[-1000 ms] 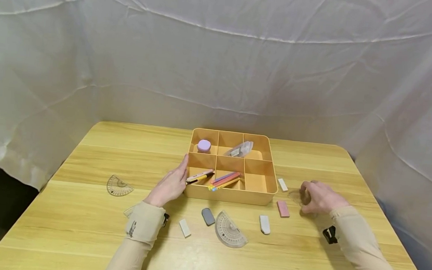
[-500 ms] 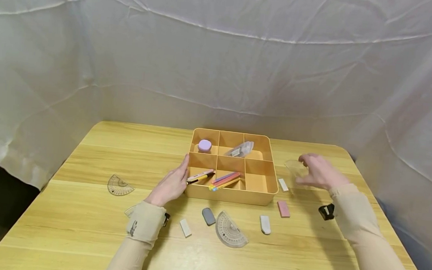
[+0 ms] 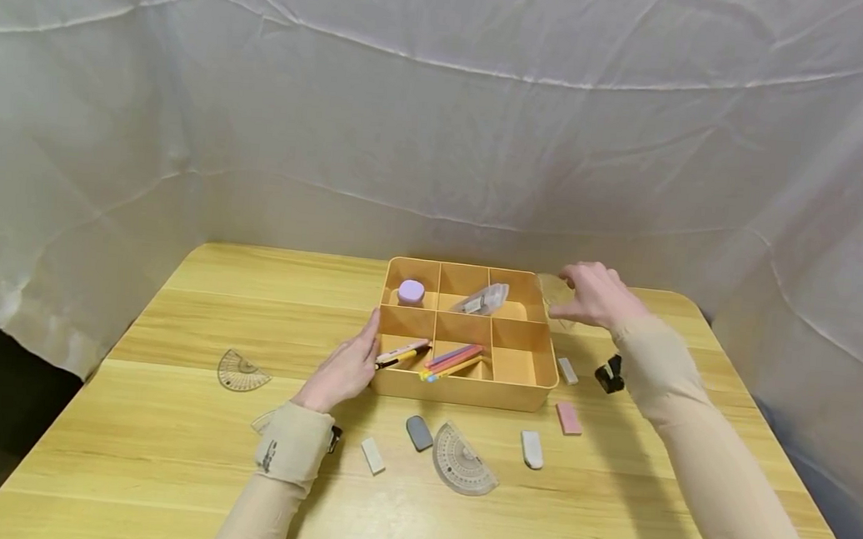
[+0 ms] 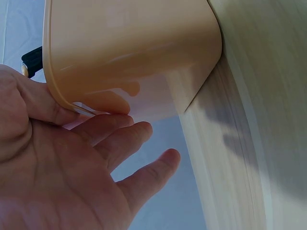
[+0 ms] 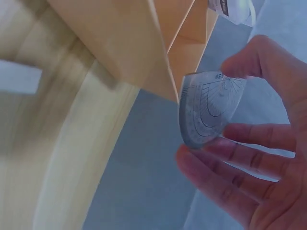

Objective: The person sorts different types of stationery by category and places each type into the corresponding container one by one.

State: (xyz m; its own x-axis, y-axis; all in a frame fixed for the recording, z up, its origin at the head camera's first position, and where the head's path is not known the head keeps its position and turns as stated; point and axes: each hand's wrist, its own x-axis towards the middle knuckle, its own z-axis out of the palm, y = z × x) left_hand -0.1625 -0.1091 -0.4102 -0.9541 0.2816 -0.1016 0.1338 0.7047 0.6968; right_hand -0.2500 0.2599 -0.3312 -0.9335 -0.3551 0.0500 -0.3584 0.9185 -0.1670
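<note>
My left hand [image 3: 342, 369] lies along the left wall of an orange six-compartment organizer box [image 3: 460, 391], its fingers fairly straight and touching that wall. Beside the box's back right corner, my right hand [image 3: 598, 296] pinches a clear protractor [image 5: 208, 108] between thumb and fingers. In the right wrist view, the protractor is raised, its edge close to the box wall. Pens [image 3: 403, 353] lie in the front left compartment and colored pencils [image 3: 455, 361] in the front middle one. A purple-lidded container [image 3: 411, 292] sits at the back left; a clear plastic packet [image 3: 484, 299] leans across the back divider.
In front of the box lie white erasers [image 3: 372, 457], a grey eraser [image 3: 419, 433], a pink eraser [image 3: 568, 418] and a large protractor [image 3: 463, 462]. A smaller protractor [image 3: 242, 371] lies left. Near my right forearm is a black sharpener [image 3: 609, 374].
My right hand has lifted the protractor from the table and carried it back and left to the box's right edge. My left hand stays against the box.
</note>
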